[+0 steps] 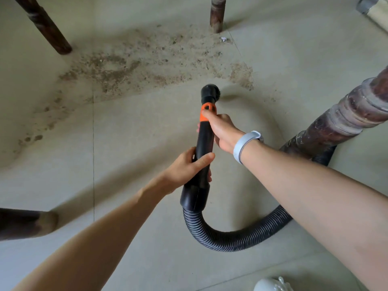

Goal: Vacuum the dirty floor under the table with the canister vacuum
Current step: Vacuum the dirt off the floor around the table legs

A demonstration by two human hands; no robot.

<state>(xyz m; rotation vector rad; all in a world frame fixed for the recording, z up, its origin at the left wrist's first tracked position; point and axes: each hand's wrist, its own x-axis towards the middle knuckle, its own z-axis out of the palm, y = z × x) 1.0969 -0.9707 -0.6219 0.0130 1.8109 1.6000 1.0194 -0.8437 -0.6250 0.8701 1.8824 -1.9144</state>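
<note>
The wand (204, 143) is gripped by both hands, the left hand (186, 169) curled round it low, the right hand (222, 131) at its orange collar. The dirt (147, 59) lies just beyond the nozzle (210, 92); it is best swept in slow overlapping passes, brush kept on the floor (136, 127).

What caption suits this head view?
Both hands, left hand and right hand, grip the vacuum wand near sawdust.

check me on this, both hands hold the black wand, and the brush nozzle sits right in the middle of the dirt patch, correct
Not quite. In the head view both hands, left hand and right hand, do hold the wand, but the brush nozzle sits on cleaner floor at the dirt patch's near edge.
</note>
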